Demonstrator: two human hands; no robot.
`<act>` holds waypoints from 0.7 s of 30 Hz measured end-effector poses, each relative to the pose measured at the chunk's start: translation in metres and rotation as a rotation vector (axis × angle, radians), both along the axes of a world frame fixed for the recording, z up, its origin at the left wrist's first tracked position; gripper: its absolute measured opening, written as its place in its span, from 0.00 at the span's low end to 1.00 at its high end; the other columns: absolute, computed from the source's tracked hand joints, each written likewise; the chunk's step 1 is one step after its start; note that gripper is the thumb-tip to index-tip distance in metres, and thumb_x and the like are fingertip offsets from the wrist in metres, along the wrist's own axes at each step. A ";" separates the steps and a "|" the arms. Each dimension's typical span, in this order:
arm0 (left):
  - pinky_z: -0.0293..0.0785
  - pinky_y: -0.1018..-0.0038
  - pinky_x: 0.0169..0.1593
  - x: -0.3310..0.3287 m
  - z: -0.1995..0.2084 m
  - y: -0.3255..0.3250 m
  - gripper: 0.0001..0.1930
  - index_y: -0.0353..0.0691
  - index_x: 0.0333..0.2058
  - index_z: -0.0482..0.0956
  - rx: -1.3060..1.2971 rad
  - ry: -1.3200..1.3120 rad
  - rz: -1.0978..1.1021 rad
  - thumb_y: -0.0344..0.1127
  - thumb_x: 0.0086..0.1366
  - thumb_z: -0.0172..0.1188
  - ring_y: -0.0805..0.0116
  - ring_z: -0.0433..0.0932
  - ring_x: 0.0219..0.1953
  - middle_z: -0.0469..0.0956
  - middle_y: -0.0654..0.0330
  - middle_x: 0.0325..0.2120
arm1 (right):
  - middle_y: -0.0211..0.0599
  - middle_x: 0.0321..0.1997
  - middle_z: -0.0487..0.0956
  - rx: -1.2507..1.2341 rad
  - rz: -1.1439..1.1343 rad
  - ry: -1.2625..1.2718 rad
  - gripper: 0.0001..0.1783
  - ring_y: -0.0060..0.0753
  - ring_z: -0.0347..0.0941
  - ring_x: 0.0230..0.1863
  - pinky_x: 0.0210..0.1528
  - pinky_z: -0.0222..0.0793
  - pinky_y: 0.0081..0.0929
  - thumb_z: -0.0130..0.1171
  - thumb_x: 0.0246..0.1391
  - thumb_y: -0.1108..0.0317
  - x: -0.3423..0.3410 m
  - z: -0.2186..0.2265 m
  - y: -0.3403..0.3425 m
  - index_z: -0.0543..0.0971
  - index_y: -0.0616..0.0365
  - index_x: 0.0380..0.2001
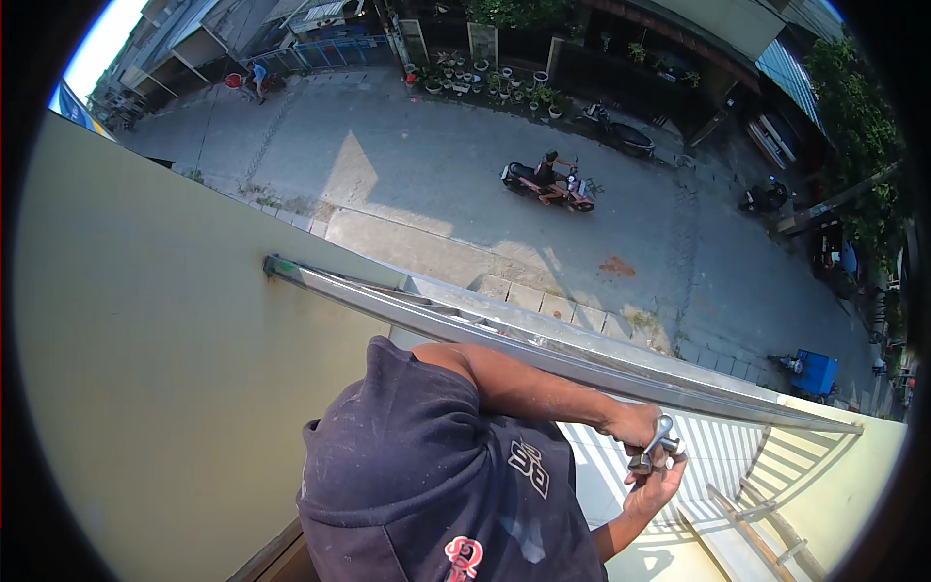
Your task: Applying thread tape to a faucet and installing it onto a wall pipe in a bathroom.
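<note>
My left hand (632,425) reaches out from the upper shoulder, its fingers closed on a small silver metal fitting (663,429) with a rounded loop-like end. A round, bolt-like end and a darker blocky part show beside the loop; its exact kind cannot be made out. My right hand (652,493) comes up from below, fingers and thumb curled around the lower part of the same fitting. Both hands meet in front of my chest, over the pale, sunlit surface below. The fingers hide part of the metal.
A long metal rail (465,320) runs beside my left arm, along a yellow wall (145,320). Wooden poles (752,532) stand at lower right. Far below lies a street (436,165) with a motorcycle rider (551,181), potted plants (495,85) and a blue cart (813,372).
</note>
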State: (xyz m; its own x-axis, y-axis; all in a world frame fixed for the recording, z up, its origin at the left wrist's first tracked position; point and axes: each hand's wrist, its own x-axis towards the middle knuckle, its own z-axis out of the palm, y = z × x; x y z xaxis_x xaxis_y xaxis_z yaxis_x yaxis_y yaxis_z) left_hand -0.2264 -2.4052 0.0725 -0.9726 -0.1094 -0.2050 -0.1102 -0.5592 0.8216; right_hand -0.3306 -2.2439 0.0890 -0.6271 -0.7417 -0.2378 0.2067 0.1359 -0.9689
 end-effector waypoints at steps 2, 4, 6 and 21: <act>0.76 0.73 0.30 -0.006 0.000 0.015 0.11 0.34 0.29 0.84 0.020 0.006 -0.011 0.36 0.52 0.71 0.70 0.79 0.27 0.81 0.59 0.24 | 0.27 0.21 0.71 -0.012 -0.042 -0.017 0.28 0.17 0.62 0.13 0.13 0.54 0.15 0.69 0.57 0.57 -0.003 -0.005 0.017 0.67 0.59 0.51; 0.75 0.73 0.30 -0.009 -0.002 0.028 0.12 0.34 0.29 0.83 -0.029 0.007 -0.003 0.37 0.51 0.72 0.70 0.78 0.27 0.80 0.59 0.24 | 0.27 0.21 0.72 0.048 -0.114 -0.007 0.29 0.18 0.62 0.13 0.13 0.54 0.15 0.70 0.56 0.56 -0.004 -0.010 0.033 0.67 0.58 0.51; 0.75 0.73 0.30 -0.012 -0.003 0.041 0.13 0.33 0.30 0.83 -0.032 -0.006 -0.009 0.37 0.50 0.72 0.70 0.78 0.27 0.80 0.58 0.24 | 0.28 0.22 0.72 0.047 -0.132 -0.019 0.31 0.18 0.61 0.13 0.14 0.55 0.16 0.70 0.56 0.55 -0.003 -0.012 0.049 0.67 0.59 0.53; 0.76 0.72 0.37 -0.019 -0.006 0.125 0.14 0.33 0.35 0.84 -0.133 -0.049 -0.146 0.36 0.52 0.68 0.69 0.80 0.32 0.83 0.57 0.29 | 0.38 0.40 0.80 0.171 -0.205 0.001 0.19 0.21 0.75 0.33 0.33 0.69 0.19 0.55 0.66 0.60 -0.011 -0.012 0.153 0.75 0.67 0.46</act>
State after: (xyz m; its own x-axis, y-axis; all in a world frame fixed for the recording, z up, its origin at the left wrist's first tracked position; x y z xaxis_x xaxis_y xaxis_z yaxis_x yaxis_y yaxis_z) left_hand -0.2455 -2.2807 0.0665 -0.9693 0.0030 -0.2459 -0.2242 -0.4215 0.8786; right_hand -0.3417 -2.0908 0.0774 -0.7604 -0.5482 -0.3481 0.2460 0.2529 -0.9357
